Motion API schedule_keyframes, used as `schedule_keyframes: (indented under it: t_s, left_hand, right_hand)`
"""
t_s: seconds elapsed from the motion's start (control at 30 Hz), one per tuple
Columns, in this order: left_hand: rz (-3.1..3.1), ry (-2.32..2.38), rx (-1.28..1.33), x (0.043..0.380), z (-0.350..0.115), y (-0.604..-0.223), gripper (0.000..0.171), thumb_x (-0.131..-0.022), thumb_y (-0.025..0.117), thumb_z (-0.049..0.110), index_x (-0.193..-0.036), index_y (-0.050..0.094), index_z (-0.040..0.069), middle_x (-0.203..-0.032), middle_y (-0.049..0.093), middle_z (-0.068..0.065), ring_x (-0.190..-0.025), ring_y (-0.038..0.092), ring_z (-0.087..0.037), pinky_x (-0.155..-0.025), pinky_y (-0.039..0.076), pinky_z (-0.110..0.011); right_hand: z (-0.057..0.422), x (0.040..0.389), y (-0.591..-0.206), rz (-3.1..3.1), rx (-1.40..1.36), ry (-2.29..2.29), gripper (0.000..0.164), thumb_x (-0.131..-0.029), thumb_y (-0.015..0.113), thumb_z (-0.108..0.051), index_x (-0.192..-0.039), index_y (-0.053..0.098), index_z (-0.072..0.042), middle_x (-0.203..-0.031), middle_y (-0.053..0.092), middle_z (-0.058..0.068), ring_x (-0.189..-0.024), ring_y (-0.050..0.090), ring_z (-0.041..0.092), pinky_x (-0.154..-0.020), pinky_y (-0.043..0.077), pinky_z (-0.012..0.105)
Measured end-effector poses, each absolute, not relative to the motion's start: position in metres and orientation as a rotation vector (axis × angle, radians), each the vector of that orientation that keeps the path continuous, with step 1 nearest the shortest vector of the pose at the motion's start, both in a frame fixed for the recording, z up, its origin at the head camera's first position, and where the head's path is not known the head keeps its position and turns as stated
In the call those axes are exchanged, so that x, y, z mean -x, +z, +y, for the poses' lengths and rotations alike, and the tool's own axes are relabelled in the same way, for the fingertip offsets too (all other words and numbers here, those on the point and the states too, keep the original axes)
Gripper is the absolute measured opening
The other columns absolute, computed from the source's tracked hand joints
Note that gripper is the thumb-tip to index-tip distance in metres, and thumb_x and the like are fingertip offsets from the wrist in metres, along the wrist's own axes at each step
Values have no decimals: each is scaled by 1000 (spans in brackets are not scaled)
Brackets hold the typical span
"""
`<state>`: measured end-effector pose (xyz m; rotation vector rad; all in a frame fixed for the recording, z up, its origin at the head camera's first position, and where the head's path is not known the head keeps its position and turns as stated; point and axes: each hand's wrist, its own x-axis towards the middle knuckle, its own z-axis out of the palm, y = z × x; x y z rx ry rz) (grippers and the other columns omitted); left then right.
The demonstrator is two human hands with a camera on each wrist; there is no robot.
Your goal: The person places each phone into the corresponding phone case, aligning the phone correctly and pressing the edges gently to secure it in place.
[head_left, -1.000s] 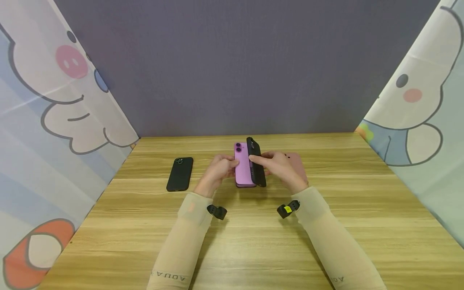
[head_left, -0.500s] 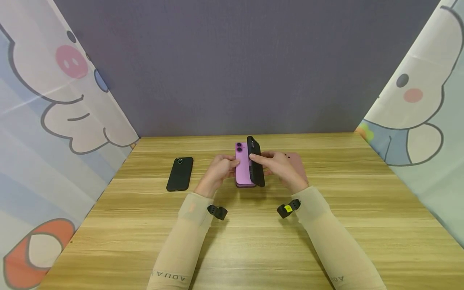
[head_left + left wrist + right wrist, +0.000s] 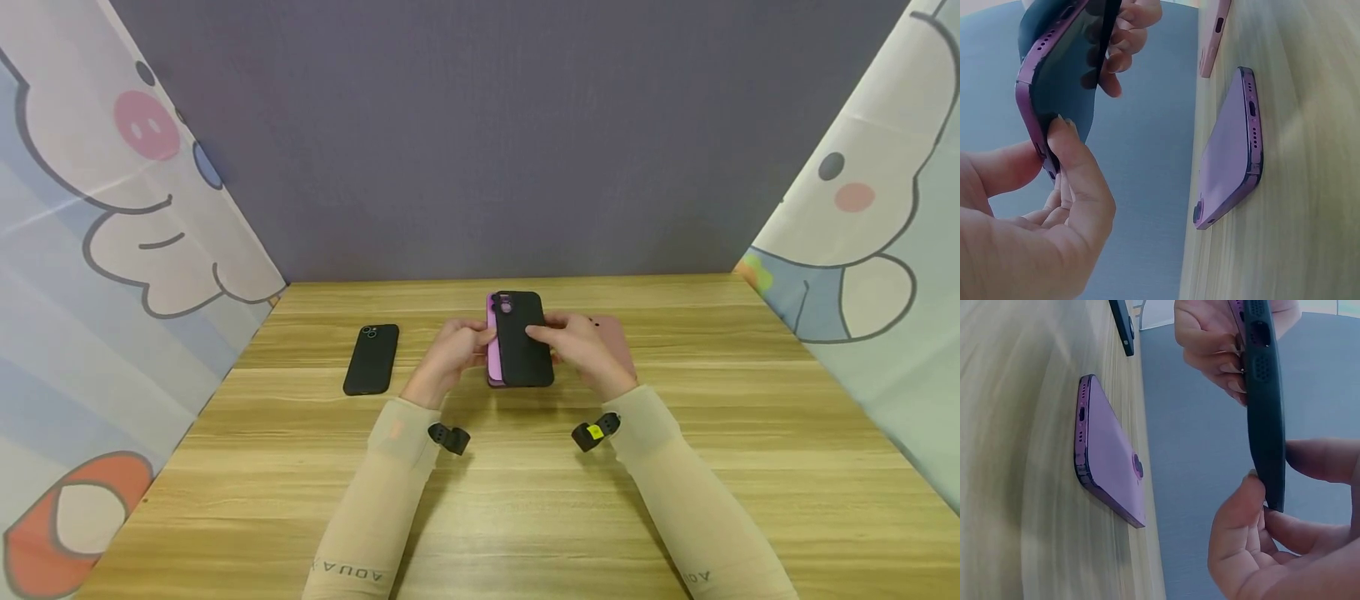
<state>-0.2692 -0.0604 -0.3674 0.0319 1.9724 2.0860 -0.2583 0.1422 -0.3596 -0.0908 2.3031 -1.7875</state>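
Phone (image 3: 493, 367) hides largely behind black case (image 3: 522, 357), left and right hands (image 3: 453, 352) (image 3: 580, 346) pinching them respectively.

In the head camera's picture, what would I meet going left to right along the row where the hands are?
Black phone, left hand, purple phone (a strip showing), black case, right hand, pink phone (partly hidden by the right hand).
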Motion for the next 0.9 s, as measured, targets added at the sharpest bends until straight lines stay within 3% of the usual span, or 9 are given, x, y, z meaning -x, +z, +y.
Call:
schedule_keyframes:
  t_s: [0.17, 0.47, 0.67, 0.9]
  left_hand:
    - [1967, 2076, -47, 269, -61, -367, 22, -94, 55, 6, -112, 56, -7, -92, 64, -12, -71, 61, -18, -68, 52, -31]
    - [1946, 2087, -46, 270, -62, -367, 21, -94, 56, 7, -111, 57, -6, -88, 64, -10, -70, 61, -17, -69, 52, -31]
    - [1926, 2088, -65, 270, -62, -368, 16, -94, 55, 7, -103, 63, -5, -82, 66, -7, -68, 61, -17, -76, 51, -38]
    - [1885, 2097, -53, 272, -63, -368, 14, -94, 56, 7, -99, 64, -3, -81, 66, -5, -70, 62, -17, -79, 50, -39]
  right_hand:
    - [143, 258, -359, 2282, 87, -1795, 48, -93, 62, -32, -131, 51, -4, -122, 57, 13, -104, 56, 27, -85, 49, 44]
    - [144, 261, -360, 2254, 45, -1825, 48, -93, 61, -30, -130, 51, 0, -116, 58, 15, -99, 55, 32, -74, 52, 33]
    - [145, 260, -359, 2204, 25, -1859, 48, -92, 63, -30, -127, 51, 1, -115, 56, 14, -94, 54, 29, -73, 51, 32]
    - [146, 261, -359, 2144, -13, -1908, 43, -91, 65, -28, -118, 54, 3, -103, 57, 12, -78, 53, 21, -69, 50, 29]
